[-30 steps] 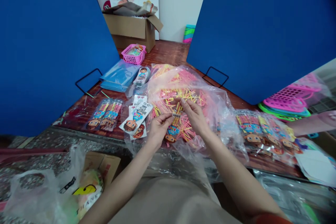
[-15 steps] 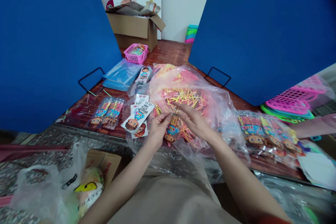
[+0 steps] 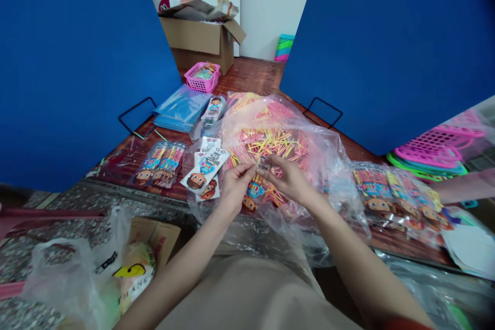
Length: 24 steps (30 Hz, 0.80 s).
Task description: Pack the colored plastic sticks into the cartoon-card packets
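Note:
Between my hands hangs a small clear packet printed with a cartoon face and blue lettering. My left hand pinches its upper edge, fingers closed. At the packet's upper right, my right hand is closed too, fingertips and thumb on the plastic. Below and behind them, a large clear bag lies spread with many thin pink and yellow sticks in it. Flat printed packets overlap just left of my left hand.
Filled packets lie at left and right on the wooden table. A blue plastic stack, pink basket and cardboard box stand behind. Blue panels flank both sides. Another person's arm reaches in at right.
My right hand's fingers, stretched out over the packet before, have curled in and closed at its upper edge. My left hand keeps its pinch.

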Each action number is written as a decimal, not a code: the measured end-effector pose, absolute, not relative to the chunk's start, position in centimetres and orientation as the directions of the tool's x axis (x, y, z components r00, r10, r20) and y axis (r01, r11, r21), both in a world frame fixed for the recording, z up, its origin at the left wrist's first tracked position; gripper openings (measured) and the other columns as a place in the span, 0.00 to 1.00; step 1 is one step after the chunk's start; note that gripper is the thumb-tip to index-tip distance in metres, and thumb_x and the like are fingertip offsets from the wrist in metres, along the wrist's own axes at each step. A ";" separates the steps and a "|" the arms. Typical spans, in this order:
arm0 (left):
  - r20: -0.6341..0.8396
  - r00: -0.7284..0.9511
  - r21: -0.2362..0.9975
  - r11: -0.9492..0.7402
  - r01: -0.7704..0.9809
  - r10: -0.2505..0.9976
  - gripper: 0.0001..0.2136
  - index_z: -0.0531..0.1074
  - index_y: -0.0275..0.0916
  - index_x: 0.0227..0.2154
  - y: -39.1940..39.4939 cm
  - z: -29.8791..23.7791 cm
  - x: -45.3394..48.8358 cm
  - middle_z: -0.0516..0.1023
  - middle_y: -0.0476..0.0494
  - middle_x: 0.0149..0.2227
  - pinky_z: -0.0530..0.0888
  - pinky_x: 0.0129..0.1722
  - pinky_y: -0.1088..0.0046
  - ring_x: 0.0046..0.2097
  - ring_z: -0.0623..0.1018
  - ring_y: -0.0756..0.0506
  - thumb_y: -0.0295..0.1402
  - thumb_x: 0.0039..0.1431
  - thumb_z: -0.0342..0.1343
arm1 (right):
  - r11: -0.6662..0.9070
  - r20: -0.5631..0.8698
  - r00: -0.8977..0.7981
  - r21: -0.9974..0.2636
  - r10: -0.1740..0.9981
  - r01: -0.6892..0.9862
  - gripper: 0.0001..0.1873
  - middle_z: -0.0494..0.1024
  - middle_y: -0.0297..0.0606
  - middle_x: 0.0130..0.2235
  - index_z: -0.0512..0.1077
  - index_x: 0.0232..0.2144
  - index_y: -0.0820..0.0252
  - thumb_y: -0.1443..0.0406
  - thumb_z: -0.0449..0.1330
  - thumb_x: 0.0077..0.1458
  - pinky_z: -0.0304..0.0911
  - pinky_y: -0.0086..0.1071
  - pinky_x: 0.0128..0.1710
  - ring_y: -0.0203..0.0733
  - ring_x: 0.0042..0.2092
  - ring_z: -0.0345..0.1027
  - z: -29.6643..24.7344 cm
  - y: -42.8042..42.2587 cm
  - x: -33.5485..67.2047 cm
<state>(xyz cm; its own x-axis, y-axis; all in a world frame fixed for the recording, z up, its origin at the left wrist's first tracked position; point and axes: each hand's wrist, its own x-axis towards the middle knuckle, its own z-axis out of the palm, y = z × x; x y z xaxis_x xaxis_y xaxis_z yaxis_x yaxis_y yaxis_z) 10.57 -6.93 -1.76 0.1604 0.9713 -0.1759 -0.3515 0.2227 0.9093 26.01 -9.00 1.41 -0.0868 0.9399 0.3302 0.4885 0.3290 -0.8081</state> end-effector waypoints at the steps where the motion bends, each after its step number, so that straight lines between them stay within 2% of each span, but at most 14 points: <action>1: -0.172 0.159 0.912 0.219 -0.347 0.972 0.11 0.81 0.37 0.29 -6.9 -1.8 10.5 0.81 0.45 0.30 0.72 0.36 0.73 0.33 0.77 0.48 0.37 0.42 0.68 | 0.329 0.320 -0.105 -0.811 0.942 0.484 0.11 0.78 0.36 0.33 0.74 0.36 0.54 0.55 0.61 0.55 0.63 0.34 0.36 0.43 0.35 0.71 1.5 -8.9 26.1; 6: -0.202 0.169 0.908 0.249 -0.337 0.965 0.11 0.81 0.37 0.28 -7.0 -1.7 10.4 0.81 0.46 0.28 0.72 0.34 0.73 0.31 0.76 0.48 0.39 0.42 0.68 | 0.341 0.328 -0.114 -0.805 0.938 0.485 0.16 0.79 0.37 0.42 0.73 0.45 0.51 0.57 0.63 0.53 0.65 0.36 0.40 0.43 0.39 0.72 1.3 -8.5 26.4; 12: -0.215 0.167 0.899 0.262 -0.350 0.962 0.14 0.81 0.38 0.30 -7.0 -1.6 10.4 0.81 0.45 0.29 0.72 0.36 0.73 0.32 0.76 0.48 0.40 0.41 0.68 | 0.332 0.346 -0.060 -0.815 0.936 0.476 0.13 0.79 0.37 0.37 0.74 0.39 0.55 0.56 0.63 0.54 0.65 0.35 0.39 0.42 0.38 0.72 1.1 -8.3 26.2; 16: -0.224 0.143 0.894 0.262 -0.363 0.964 0.13 0.81 0.37 0.29 -6.8 -1.8 10.6 0.81 0.45 0.30 0.71 0.36 0.73 0.32 0.76 0.48 0.39 0.40 0.68 | 0.316 0.268 -0.168 -0.821 0.949 0.476 0.14 0.78 0.37 0.33 0.74 0.34 0.59 0.54 0.61 0.55 0.64 0.32 0.37 0.40 0.35 0.71 1.5 -8.4 26.2; 20: -0.228 0.150 0.885 0.269 -0.381 0.962 0.13 0.81 0.37 0.30 -6.8 -1.9 10.8 0.81 0.45 0.30 0.70 0.36 0.73 0.32 0.76 0.48 0.39 0.42 0.68 | 0.289 0.300 -0.085 -0.741 0.950 0.606 0.17 0.78 0.38 0.35 0.72 0.36 0.59 0.52 0.62 0.54 0.62 0.31 0.36 0.39 0.34 0.70 1.8 -8.4 26.6; 24: -0.227 0.116 0.899 0.254 -0.357 0.967 0.12 0.81 0.36 0.28 -6.9 -2.1 10.9 0.80 0.47 0.28 0.69 0.34 0.74 0.30 0.75 0.49 0.39 0.41 0.68 | 0.277 0.217 -0.176 -0.651 0.960 0.707 0.17 0.76 0.36 0.28 0.71 0.29 0.59 0.51 0.59 0.56 0.58 0.30 0.30 0.39 0.30 0.69 1.9 -8.4 26.9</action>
